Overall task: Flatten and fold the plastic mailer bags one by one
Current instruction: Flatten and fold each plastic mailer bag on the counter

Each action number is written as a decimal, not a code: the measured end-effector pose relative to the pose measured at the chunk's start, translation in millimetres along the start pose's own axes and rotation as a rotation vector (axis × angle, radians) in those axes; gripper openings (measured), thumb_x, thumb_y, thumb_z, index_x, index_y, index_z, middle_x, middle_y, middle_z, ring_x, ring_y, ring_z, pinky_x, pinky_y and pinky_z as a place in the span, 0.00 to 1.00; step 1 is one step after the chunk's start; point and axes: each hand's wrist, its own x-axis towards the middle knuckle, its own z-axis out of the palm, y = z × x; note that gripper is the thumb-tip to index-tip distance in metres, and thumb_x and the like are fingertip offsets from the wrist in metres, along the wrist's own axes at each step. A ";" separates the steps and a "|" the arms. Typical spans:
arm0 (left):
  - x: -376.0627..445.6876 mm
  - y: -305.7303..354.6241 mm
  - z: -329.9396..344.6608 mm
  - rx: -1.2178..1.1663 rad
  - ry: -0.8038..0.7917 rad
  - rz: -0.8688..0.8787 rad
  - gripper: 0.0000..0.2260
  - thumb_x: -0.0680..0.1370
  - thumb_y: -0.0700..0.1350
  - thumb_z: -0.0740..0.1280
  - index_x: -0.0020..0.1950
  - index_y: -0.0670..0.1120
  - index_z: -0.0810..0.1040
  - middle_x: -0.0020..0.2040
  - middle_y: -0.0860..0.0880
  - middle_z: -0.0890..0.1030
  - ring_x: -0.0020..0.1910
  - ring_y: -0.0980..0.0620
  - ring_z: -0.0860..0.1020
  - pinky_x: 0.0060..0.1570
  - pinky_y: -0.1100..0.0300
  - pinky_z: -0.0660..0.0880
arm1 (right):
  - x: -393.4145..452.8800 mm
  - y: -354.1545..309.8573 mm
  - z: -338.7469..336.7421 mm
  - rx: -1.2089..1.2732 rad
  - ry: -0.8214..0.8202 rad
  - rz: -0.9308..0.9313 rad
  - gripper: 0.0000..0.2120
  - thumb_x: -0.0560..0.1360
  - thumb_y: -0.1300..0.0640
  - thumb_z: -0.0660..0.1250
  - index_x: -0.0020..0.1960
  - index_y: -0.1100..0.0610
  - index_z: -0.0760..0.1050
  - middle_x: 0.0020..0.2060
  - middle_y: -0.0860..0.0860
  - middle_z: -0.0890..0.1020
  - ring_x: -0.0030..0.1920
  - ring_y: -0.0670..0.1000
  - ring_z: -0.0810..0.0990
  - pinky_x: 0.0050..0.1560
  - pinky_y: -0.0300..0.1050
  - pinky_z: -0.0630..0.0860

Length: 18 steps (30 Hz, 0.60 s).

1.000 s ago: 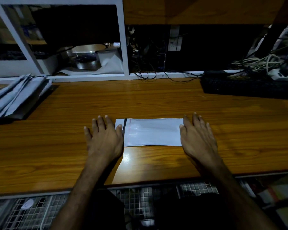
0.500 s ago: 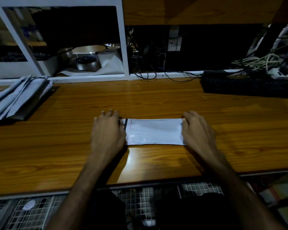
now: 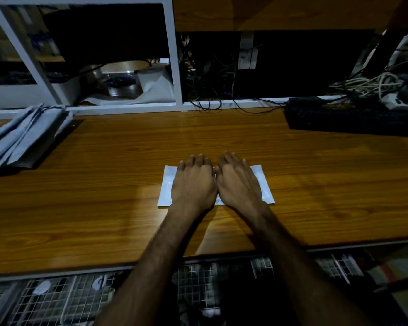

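On the brown wood-grain desk (image 3: 104,208), near its front edge, I see the folded white plastic mailer bag (image 3: 166,187) lying flat under both hands. My left hand (image 3: 193,184) and right hand (image 3: 239,184) rest palm-down side by side on it, fingers straight, gripping nothing; a stack of grey plastic mailer bags (image 3: 21,137) sits far left

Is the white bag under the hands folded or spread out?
Folded, it seems. The white bag lies flat on the desk as a compact rectangle, with left hand and right hand pressing it; the layers cannot be seen.
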 end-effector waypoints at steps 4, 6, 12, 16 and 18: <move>0.1 0.8 -1.3 0.035 -0.056 -0.006 0.26 0.87 0.53 0.47 0.81 0.41 0.62 0.82 0.41 0.63 0.81 0.40 0.59 0.79 0.41 0.57 | -2.8 0.6 -2.2 -0.060 -0.036 -0.015 0.25 0.87 0.49 0.51 0.81 0.58 0.60 0.82 0.58 0.60 0.82 0.57 0.55 0.81 0.57 0.53; -0.8 0.5 -1.5 0.039 -0.074 -0.008 0.27 0.87 0.54 0.46 0.82 0.41 0.59 0.83 0.41 0.61 0.82 0.40 0.57 0.80 0.41 0.56 | -2.6 0.8 -2.0 -0.071 -0.043 -0.015 0.26 0.87 0.48 0.50 0.82 0.58 0.58 0.82 0.58 0.59 0.83 0.57 0.54 0.81 0.57 0.53; -1.6 -0.5 -0.3 0.070 -0.093 -0.035 0.29 0.87 0.56 0.44 0.83 0.41 0.57 0.83 0.41 0.58 0.83 0.40 0.55 0.80 0.40 0.54 | -3.0 3.1 -2.3 -0.097 -0.060 -0.020 0.28 0.87 0.46 0.51 0.83 0.58 0.55 0.83 0.57 0.56 0.83 0.57 0.52 0.82 0.57 0.51; -3.7 -0.4 -2.0 0.081 -0.107 -0.055 0.30 0.86 0.57 0.43 0.84 0.41 0.55 0.84 0.41 0.57 0.83 0.40 0.54 0.80 0.40 0.53 | -2.8 4.2 -1.3 -0.095 -0.063 -0.019 0.28 0.87 0.46 0.50 0.83 0.56 0.55 0.83 0.57 0.56 0.83 0.57 0.51 0.82 0.57 0.51; -4.6 0.2 -3.1 0.083 -0.115 -0.068 0.31 0.86 0.58 0.42 0.84 0.41 0.54 0.84 0.41 0.56 0.83 0.41 0.53 0.80 0.40 0.52 | -2.5 4.8 -0.5 -0.101 -0.058 -0.009 0.28 0.87 0.46 0.49 0.83 0.56 0.55 0.83 0.57 0.56 0.83 0.57 0.52 0.82 0.58 0.51</move>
